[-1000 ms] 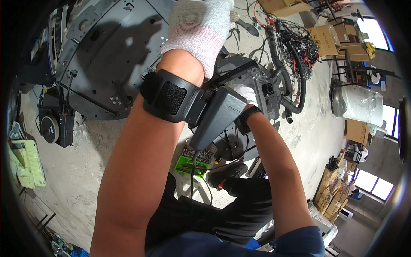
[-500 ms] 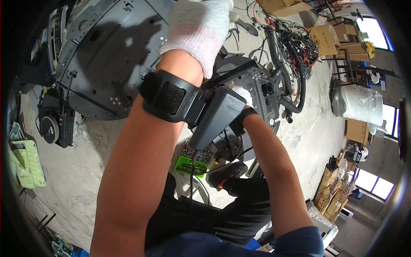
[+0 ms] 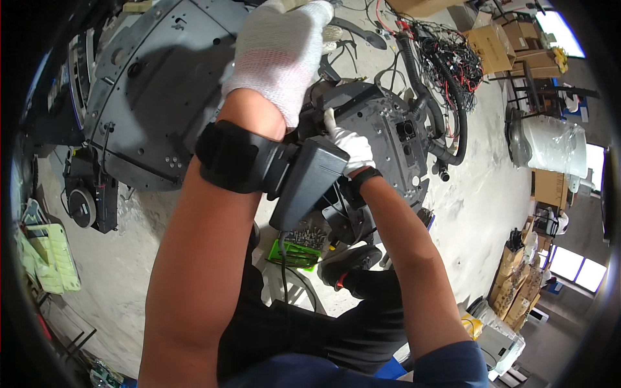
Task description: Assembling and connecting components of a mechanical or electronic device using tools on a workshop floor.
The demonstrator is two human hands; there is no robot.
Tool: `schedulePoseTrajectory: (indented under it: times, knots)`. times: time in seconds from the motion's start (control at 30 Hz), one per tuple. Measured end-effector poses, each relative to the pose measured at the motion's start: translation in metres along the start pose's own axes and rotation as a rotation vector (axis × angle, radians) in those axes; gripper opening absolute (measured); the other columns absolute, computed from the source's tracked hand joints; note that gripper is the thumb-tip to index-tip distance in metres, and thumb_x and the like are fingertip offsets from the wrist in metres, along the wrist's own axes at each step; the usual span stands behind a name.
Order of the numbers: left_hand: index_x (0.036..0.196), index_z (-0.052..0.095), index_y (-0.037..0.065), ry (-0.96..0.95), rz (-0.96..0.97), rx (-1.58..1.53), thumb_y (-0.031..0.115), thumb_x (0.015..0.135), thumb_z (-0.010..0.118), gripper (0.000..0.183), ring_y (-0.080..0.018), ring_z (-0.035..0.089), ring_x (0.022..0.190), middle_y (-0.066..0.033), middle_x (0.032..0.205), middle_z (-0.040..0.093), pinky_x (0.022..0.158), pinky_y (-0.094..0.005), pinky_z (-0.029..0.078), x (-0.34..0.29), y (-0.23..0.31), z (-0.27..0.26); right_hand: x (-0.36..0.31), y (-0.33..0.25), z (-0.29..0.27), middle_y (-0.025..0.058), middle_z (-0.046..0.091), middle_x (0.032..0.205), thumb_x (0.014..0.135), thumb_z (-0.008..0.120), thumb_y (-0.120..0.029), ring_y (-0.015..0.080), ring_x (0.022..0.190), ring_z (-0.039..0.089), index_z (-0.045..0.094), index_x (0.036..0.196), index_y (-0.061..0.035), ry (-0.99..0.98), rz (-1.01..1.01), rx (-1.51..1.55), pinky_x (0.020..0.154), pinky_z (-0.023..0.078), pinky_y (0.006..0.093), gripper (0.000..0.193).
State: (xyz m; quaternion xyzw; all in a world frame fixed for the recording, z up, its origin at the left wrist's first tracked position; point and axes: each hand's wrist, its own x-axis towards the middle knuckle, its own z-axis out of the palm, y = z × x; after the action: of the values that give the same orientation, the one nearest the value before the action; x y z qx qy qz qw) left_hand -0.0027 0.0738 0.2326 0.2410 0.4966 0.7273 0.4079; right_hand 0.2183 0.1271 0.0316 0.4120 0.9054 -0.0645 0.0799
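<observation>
My left hand [image 3: 278, 52], in a white knit glove, reaches to the top edge of the view beside a large grey metal plate [image 3: 162, 90]. Its fingers are curled; what they hold is hidden by the hand and the frame edge. A black strap with a dark box [image 3: 310, 184] and cable sits on that forearm. My right hand [image 3: 352, 149], gloved in white too, lies against a dark machine assembly [image 3: 381, 123]. One digit points up along it, while the remaining fingers bend inward, with their tips out of sight.
A green tray [image 3: 297, 255] with metal fasteners stands on a light stool [image 3: 275, 278] near my knees. Tangled wires [image 3: 446, 64] and a corrugated black hose [image 3: 461, 129] lie right of the assembly. Cardboard boxes [image 3: 490, 48] line the right side; a pale green plastic piece [image 3: 55, 258] lies left.
My left hand has shifted slightly left and up. My right hand, mostly covered by the wrist box before, now shows beside it, one digit raised. The whole view has moved a little.
</observation>
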Motion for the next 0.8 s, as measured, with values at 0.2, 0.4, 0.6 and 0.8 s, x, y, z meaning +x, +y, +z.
schedulePoseTrajectory:
  times: [0.2, 0.4, 0.6, 0.8]
  knots:
    - [0.123, 0.060, -0.004, -0.009, -0.086, 0.166, 0.016, 0.095, 0.058, 0.034, -0.0224, 0.069, 0.092, -0.0138, 0.109, 0.068, 0.083, -0.0310, 0.057, -0.004, -0.012, 0.022, -0.001, 0.010, 0.002, 0.0138, 0.070, 0.088, 0.097, 0.045, -0.021, 0.0370, 0.078, 0.071, 0.049, 0.127, -0.0156, -0.014, -0.044, -0.041, 0.059, 0.055, 0.0471, 0.031]
    - [0.124, 0.064, 0.002, -0.093, -0.007, 0.603, 0.023, 0.090, 0.061, 0.039, -0.0206, 0.067, 0.101, -0.0122, 0.111, 0.072, 0.090, -0.0312, 0.051, 0.001, -0.062, 0.049, -0.007, 0.003, 0.007, 0.0154, 0.071, 0.092, 0.097, 0.048, -0.028, 0.0386, 0.083, 0.069, 0.060, 0.111, -0.0149, 0.006, 0.096, 0.200, 0.068, 0.055, 0.0491, 0.023]
    - [0.136, 0.056, 0.007, -0.222, -0.060, 0.967, 0.025, 0.088, 0.060, 0.051, -0.0272, 0.061, 0.118, -0.0183, 0.128, 0.063, 0.102, -0.0336, 0.045, 0.011, -0.120, 0.069, -0.013, 0.012, 0.018, 0.0183, 0.071, 0.094, 0.092, 0.052, -0.025, 0.0367, 0.087, 0.069, 0.071, 0.097, -0.0124, 0.099, 0.052, 0.451, 0.076, 0.054, 0.0471, 0.022]
    - [0.142, 0.049, 0.014, -0.463, 0.058, 1.244, 0.014, 0.081, 0.058, 0.062, -0.0319, 0.057, 0.122, -0.0137, 0.140, 0.054, 0.105, -0.0355, 0.043, 0.034, -0.167, 0.075, -0.006, 0.027, 0.021, 0.0182, 0.071, 0.100, 0.092, 0.052, -0.022, 0.0368, 0.092, 0.069, 0.072, 0.103, -0.0116, 0.026, 0.082, 0.371, 0.081, 0.055, 0.0464, 0.025]
